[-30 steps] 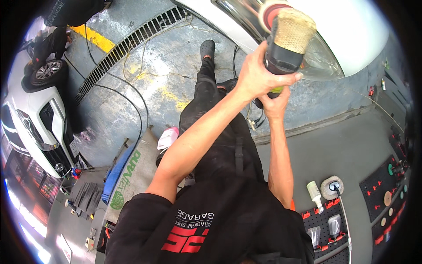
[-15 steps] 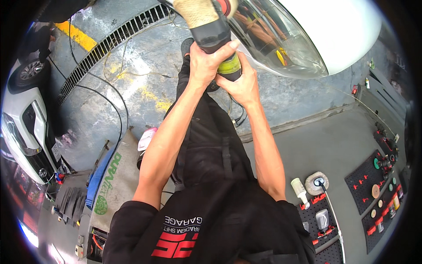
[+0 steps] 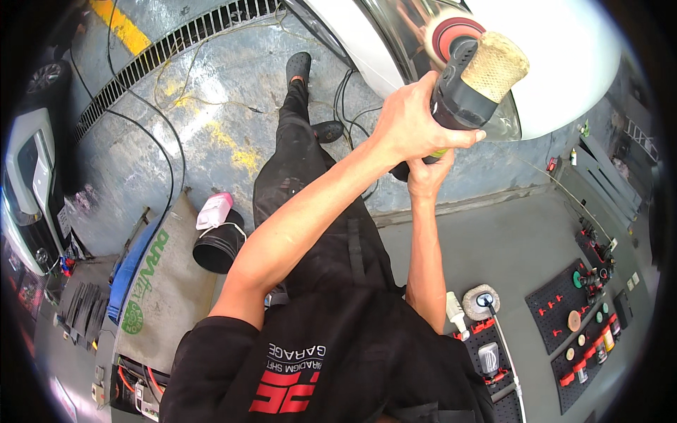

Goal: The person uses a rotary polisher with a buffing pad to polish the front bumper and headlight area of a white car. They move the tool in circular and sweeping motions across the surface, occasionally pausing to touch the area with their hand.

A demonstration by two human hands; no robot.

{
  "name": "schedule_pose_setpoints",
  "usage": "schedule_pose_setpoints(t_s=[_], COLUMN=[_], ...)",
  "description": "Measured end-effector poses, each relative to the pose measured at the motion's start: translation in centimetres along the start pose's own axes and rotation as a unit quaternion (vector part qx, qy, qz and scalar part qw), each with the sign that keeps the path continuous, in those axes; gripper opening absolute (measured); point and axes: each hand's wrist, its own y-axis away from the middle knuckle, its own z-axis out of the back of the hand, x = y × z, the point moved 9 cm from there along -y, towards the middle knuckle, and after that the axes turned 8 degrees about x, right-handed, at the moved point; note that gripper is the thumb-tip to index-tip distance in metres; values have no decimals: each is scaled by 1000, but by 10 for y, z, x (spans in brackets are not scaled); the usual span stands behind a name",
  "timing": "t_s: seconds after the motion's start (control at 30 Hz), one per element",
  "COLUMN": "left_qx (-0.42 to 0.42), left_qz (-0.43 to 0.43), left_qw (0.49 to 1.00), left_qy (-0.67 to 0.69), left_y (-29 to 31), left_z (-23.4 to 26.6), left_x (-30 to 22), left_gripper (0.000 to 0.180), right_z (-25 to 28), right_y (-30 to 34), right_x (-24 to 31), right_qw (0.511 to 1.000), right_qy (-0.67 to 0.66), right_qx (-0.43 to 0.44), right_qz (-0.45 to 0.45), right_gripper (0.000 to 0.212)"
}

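Note:
My left hand (image 3: 412, 123) is wrapped round the front body of a car polisher (image 3: 465, 95), black with a tan textured cover on its head. Lower down, my right hand (image 3: 429, 176) grips the handle, where a bit of yellow-green shows past the fingers. The polisher's round pad (image 3: 453, 35), with a red backing, lies against or just over the clear headlight (image 3: 509, 121) of a white car (image 3: 557, 63). From this angle I cannot tell how firmly the pad touches the lens. Both forearms reach up and to the right.
Black cables (image 3: 173, 137) run over the grey floor, beside a drain grate (image 3: 169, 49). At my left stand a black bucket (image 3: 220, 247), a pink jug (image 3: 214, 210) and a cloth-covered cart (image 3: 166, 282). Tool pegboards (image 3: 557, 307) are at lower right. Another car (image 3: 32, 183) is far left.
Both hands have swung the polisher to the right, from beside the headlight to over it. Its head has turned, and the pad's red backing now shows fully. The bucket has come into view.

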Motion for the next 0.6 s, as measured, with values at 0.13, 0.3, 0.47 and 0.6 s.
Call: schedule_pose_setpoints(t_s=[0.13,0.3,0.47,0.6], left_qx=[-57,-75,-108,-130], left_qz=[-39,-30,-28,-32], left_qw=[994,987,975,963], left_qy=[86,138,193,232], left_y=[1,4,10,13], left_z=[22,59,87,86], left_x=[21,40,52,57], left_gripper=[80,71,39,29], right_z=[-22,-63,-86,-83], right_y=[-12,-36,-52,-53], right_x=[5,14,15,15], right_qw=[1000,998,993,983], right_qy=[-9,10,68,108], right_qx=[12,62,98,138], right_qz=[2,5,-21,-51], right_gripper=[69,75,65,64])
